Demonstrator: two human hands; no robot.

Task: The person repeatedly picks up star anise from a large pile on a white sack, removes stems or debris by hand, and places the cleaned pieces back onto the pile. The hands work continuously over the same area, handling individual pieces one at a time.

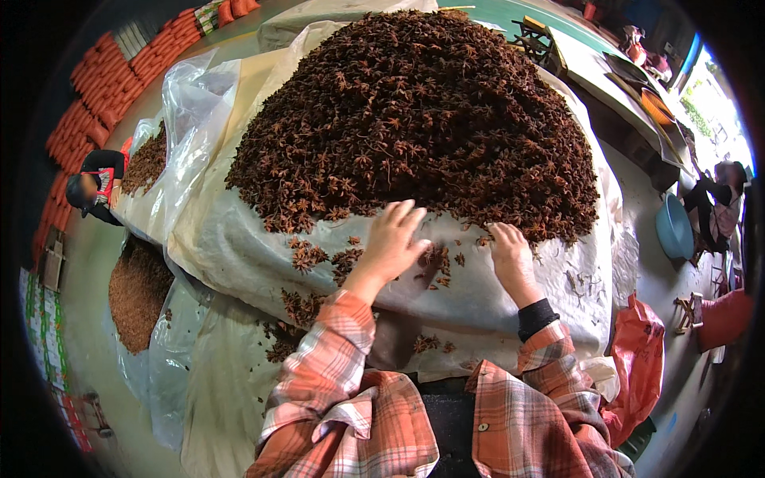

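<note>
A large heap of dried star anise (412, 119) rises in front of me on a pale plastic sheet (239, 239). At the heap's near edge, my left hand (391, 242) is over the sheet, palm down, with its thumb apart from the fingers and nothing seen in it. My right hand (513, 260) is farther right, its fingertips at the heap's edge beside a few loose pieces; its palm side is hidden. Between the hands lie small scattered star anise pieces (442, 266). More small clusters (309, 257) rest left of my left hand.
A person (101, 182) stands at the left by a smaller pile (145, 160). Lower left is a brown heap (138, 296). A red woven sack (638, 358) stands near my right side. Farther right are a blue basin (674, 227) and a seated person (720, 203). Orange sacks (101, 83) are stacked at back left.
</note>
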